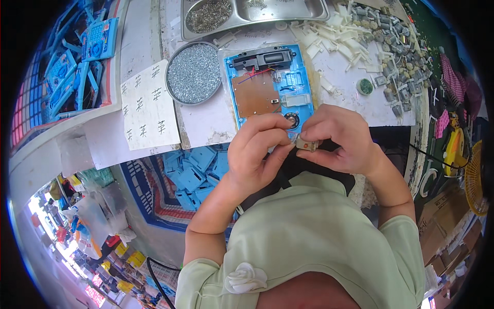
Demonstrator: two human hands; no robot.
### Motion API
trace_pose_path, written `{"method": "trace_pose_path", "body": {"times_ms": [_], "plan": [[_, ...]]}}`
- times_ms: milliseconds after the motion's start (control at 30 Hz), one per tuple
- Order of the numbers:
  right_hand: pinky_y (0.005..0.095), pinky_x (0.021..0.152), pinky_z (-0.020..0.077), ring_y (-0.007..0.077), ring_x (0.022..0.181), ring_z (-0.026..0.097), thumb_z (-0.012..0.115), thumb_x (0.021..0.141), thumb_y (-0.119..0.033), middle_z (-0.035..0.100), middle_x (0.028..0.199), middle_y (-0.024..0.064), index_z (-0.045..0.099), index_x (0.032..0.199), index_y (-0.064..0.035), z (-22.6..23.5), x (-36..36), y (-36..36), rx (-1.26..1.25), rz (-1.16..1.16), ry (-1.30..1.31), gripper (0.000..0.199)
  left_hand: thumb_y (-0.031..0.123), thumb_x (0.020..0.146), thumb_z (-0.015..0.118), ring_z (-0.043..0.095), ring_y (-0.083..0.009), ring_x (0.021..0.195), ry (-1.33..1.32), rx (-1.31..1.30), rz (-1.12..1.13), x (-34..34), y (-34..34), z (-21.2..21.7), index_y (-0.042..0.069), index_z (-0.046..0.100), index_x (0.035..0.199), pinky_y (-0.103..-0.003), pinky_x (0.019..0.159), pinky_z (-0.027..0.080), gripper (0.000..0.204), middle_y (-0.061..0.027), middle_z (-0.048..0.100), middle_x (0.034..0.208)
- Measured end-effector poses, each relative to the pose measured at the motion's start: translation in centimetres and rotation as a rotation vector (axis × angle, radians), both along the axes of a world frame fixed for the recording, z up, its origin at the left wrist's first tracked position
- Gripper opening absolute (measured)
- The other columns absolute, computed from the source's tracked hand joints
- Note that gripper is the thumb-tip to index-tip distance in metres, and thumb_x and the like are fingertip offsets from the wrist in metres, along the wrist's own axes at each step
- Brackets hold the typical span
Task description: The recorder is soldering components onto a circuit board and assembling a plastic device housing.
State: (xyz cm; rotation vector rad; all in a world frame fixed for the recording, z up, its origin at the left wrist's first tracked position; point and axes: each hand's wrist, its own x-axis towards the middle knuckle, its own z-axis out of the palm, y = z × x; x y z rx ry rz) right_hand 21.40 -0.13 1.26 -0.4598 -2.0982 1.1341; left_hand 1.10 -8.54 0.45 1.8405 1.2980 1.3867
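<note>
Just in front of the table edge, my right hand pinches a small boxy motor, greyish beige with an orange spot, between thumb and fingers. My left hand is closed in a pinch at the motor's left end; whatever lies between those fingertips is too small to make out. Right beyond both hands lies an opened blue plastic casing. It carries a brown circuit board, a black bar-shaped part, red and blue wires and a round speaker partly covered by my left fingers.
A round tray of small screws stands left of the casing, beside a handwritten sheet. Beyond is a metal tray. White plastic parts and grey motors pile up right. Crates of blue casings sit below and far left.
</note>
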Motion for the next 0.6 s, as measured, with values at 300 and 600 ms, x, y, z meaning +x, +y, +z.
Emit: {"method": "trace_pose_path", "body": {"times_ms": [300,600], "plan": [[0.0378,0.07,0.0543,0.0304,0.082,0.066,0.082,0.072,-0.002,0.068,0.092,0.0085,0.064,0.102,-0.0092,0.0,1.2,0.1,0.001,-0.018,-0.039,0.036,-0.007,0.076,0.078,0.065,-0.0172,0.08,-0.062,-0.145,-0.011,0.6,0.5,0.2,0.002,0.068,0.094,-0.027,0.065,0.053,0.022,-0.0123,0.066,0.101],[0.0377,0.07,0.0542,0.0301,0.083,0.066,0.081,0.073,-0.001,0.068,0.094,0.0089,0.064,0.103,-0.0091,-1.2,1.9,0.1,0.021,-0.074,0.007,0.036,-0.007,0.077,0.079,0.065,-0.0164,0.076,-0.026,-0.115,-0.002,1.5,1.2,0.2,0.001,0.068,0.092,-0.027,0.063,0.054,0.02,-0.0121,0.065,0.1]]}}
